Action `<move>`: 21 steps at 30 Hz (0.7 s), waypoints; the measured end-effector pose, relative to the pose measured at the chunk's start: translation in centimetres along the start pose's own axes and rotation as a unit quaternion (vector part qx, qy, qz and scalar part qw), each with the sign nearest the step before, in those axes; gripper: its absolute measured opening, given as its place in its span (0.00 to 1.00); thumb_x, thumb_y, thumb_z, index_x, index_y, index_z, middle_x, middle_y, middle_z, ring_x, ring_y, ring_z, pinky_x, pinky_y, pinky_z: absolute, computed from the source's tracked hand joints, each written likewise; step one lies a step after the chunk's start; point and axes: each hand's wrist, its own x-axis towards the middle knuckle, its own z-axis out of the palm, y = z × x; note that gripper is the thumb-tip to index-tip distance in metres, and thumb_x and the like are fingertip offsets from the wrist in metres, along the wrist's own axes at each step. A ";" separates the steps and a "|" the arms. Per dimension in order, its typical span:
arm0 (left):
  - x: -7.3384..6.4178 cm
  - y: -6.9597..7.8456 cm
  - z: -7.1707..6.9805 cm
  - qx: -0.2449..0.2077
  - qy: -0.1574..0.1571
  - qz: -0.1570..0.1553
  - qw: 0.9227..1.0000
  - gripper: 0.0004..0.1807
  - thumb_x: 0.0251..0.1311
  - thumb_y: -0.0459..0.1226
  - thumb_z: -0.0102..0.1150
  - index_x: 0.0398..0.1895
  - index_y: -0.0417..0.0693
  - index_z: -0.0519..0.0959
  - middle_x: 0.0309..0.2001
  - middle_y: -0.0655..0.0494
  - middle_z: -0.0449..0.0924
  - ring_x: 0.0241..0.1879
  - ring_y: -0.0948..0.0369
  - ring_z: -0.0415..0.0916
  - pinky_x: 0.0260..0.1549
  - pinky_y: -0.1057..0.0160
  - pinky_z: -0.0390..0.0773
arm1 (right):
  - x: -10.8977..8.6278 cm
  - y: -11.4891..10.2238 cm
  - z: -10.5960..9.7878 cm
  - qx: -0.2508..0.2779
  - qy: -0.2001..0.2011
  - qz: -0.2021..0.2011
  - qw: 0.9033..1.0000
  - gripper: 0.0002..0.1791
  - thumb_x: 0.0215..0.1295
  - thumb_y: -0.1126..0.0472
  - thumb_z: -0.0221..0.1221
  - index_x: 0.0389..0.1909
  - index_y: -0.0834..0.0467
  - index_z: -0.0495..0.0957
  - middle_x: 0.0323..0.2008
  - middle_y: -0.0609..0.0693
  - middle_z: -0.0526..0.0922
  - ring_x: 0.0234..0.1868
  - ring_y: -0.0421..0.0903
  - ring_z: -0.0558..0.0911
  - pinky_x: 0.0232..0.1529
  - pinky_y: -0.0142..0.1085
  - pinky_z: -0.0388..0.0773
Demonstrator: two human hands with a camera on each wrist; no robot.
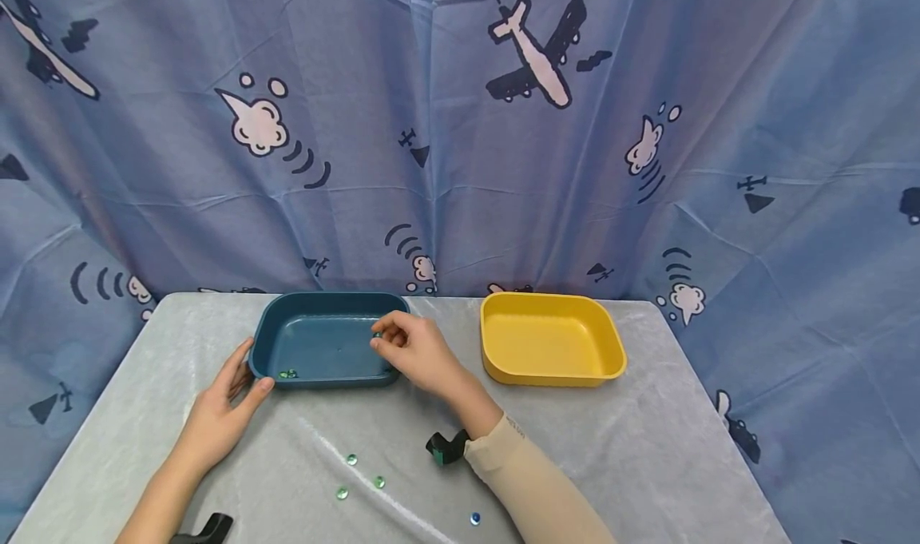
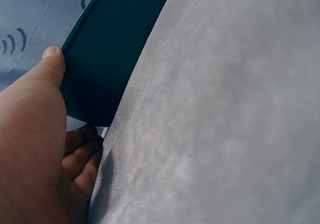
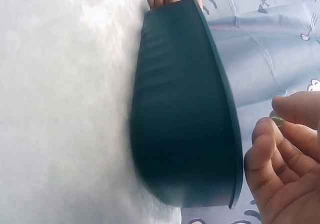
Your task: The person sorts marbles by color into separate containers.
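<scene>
A dark teal tray (image 1: 331, 383) stands at the back left of the table. My left hand (image 1: 219, 416) grips its front left corner, the thumb at the rim and the fingers along the outer wall, as the left wrist view (image 2: 35, 129) also shows. Over the tray's right end, my right hand (image 1: 413, 351) pinches a small green glass bead (image 3: 278, 120) between thumb and fingertips. Green glass beads (image 1: 288, 374) lie inside the tray, in its front left corner.
To the right stands a yellow tray (image 1: 553, 379). Three green glass beads (image 1: 379, 482) and a blue one (image 1: 475, 518) lie on the pale cloth (image 1: 683, 448) in front. A patterned blue curtain (image 1: 359, 129) hangs behind the table. Black wrist devices (image 1: 447, 447) show beside both forearms.
</scene>
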 end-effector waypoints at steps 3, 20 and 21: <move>0.0 0.1 0.0 0.000 -0.001 -0.001 1.000 0.47 0.81 0.51 0.62 0.92 0.58 0.48 0.76 0.25 0.67 0.70 0.27 0.72 0.65 0.23 0.71 | 0.1 0.3 -0.2 0.001 0.003 0.002 1.000 0.13 0.78 0.61 0.67 0.56 0.64 0.86 0.37 0.45 0.85 0.34 0.42 0.80 0.35 0.32 0.80; 0.0 0.3 0.0 0.000 -0.001 0.000 1.000 0.47 0.81 0.51 0.62 0.92 0.58 0.48 0.75 0.25 0.67 0.70 0.28 0.73 0.65 0.24 0.71 | -0.2 0.8 -0.6 -0.006 0.018 0.005 1.000 0.13 0.77 0.60 0.68 0.54 0.64 0.87 0.36 0.44 0.86 0.33 0.41 0.80 0.34 0.32 0.80; 0.0 0.3 0.0 0.001 -0.001 0.000 1.000 0.47 0.81 0.51 0.62 0.92 0.58 0.48 0.76 0.25 0.67 0.70 0.28 0.73 0.65 0.25 0.71 | -0.2 0.8 -0.6 -0.004 0.018 0.004 1.000 0.12 0.77 0.60 0.68 0.54 0.64 0.87 0.36 0.44 0.86 0.33 0.41 0.80 0.34 0.32 0.80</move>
